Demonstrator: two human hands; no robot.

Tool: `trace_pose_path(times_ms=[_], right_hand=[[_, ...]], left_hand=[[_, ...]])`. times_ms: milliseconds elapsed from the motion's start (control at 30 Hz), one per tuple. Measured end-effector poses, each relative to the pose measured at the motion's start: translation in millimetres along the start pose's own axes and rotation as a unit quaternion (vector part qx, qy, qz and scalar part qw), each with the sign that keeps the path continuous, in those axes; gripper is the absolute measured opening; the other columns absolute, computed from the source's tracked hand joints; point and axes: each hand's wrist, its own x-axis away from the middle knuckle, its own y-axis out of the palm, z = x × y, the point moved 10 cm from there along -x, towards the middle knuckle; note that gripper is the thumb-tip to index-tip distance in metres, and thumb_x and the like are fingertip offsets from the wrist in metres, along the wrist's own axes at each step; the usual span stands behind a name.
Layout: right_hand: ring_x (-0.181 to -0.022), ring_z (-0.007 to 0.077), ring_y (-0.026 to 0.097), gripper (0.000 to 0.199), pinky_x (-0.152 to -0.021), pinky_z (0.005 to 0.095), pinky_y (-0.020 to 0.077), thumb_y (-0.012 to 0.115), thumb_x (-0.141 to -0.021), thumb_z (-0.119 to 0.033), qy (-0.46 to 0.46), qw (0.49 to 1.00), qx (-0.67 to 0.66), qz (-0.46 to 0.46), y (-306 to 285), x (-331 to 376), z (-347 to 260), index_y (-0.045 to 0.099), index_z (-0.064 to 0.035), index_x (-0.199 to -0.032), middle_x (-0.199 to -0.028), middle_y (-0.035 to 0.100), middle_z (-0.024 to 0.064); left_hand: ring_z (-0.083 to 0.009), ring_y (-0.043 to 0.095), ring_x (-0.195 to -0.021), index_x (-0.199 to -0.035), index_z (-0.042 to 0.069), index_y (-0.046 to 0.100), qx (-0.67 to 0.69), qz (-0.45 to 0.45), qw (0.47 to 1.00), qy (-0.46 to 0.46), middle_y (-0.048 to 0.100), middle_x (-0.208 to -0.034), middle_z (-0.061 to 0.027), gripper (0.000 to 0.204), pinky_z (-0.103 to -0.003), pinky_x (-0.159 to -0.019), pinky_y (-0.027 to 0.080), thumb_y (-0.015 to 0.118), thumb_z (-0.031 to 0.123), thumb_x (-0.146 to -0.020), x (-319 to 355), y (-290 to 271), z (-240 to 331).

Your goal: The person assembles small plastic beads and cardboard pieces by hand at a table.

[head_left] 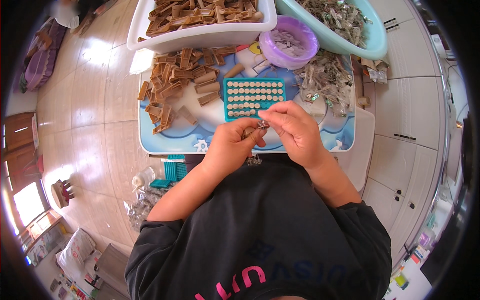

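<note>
over a blue table [345, 135], left hand [235, 142] and right hand [292, 127] pinch a small metal piece [262, 125], its shape unclear.

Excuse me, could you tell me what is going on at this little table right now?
A person sits over a small table, both hands together above its near edge. The left hand and right hand pinch a small metallic piece between their fingers. Just beyond lies a teal tray filled with round pieces, with tan wooden parts scattered to its left.
</note>
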Motion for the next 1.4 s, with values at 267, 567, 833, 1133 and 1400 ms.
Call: trace_pose_path(times_ms=[267, 567, 833, 1133, 1400], right_hand=[[-0.074, 0.0246, 0.058, 0.018, -0.064, 0.032, 0.0473, 0.067, -0.069, -0.001, -0.035, 0.995, 0.044, -0.085, 8.6, -1.9, 2.9, 0.066, -0.005, -0.087, -0.083, 0.059, 0.0064], [-0.071, 0.0244, 0.058, 0.013, -0.062, 0.033, 0.0461, 0.066, -0.071, -0.001, -0.004, 0.999, 0.028, -0.043, 1.8, 0.6, 10.5, 0.063, -0.0026, -0.084, -0.078, 0.06, 0.0087], [-0.067, 0.0272, 0.055, 0.011, -0.059, 0.0352, 0.0433, 0.065, -0.072, -0.001, -0.046, 0.996, 0.069, 0.01, -2.3, 0.2, -1.8, 0.057, -0.0036, -0.078, -0.075, 0.058, 0.009], [-0.072, 0.0258, 0.052, 0.011, -0.065, 0.0358, 0.0395, 0.067, -0.07, -0.006, -0.052, 0.995, 0.082, -0.032, 16.2, -4.2, -7.4, 0.058, -0.0064, -0.076, -0.077, 0.056, 0.0053], [-0.078, 0.0242, 0.051, 0.011, -0.069, 0.0366, 0.0384, 0.067, -0.068, -0.009, -0.087, 0.984, 0.155, -0.028, 27.6, -7.5, -11.2, 0.058, -0.0081, -0.074, -0.079, 0.054, 0.0027]], left_hand=[[-0.0051, 0.048, -0.045, -0.102, 0.003, 0.057, 0.2, -0.106, 0.97, -0.091, 0.061, -0.065, -0.0052, 0.021, -0.017, -0.043, 0.036, 0.06, 0.019, -0.089, 3.2, 15.1, -9.8], [-0.0048, 0.045, -0.042, -0.098, 0.003, 0.059, 0.183, -0.117, 0.973, -0.079, 0.059, -0.063, -0.0048, 0.024, -0.017, -0.04, 0.033, 0.055, 0.026, -0.091, 1.5, 15.8, -10.5], [-0.0049, 0.037, -0.043, -0.106, 0.004, 0.055, 0.333, -0.091, 0.936, -0.066, 0.06, -0.086, -0.009, 0.031, -0.018, -0.038, 0.028, 0.049, 0.032, -0.094, -1.1, 17.2, -13.1], [-0.011, 0.05, -0.063, -0.105, 0.005, 0.056, 0.443, -0.012, 0.891, -0.1, 0.056, -0.084, -0.0028, 0.032, -0.023, -0.057, 0.042, 0.044, 0.033, -0.096, -8.3, 3.3, -38.0], [-0.0133, 0.058, -0.09, -0.112, 0.006, 0.054, 0.456, -0.04, 0.885, -0.088, 0.06, -0.099, -0.0046, 0.033, -0.03, -0.079, 0.05, 0.041, 0.033, -0.097, -6.2, 10.0, -32.3]])
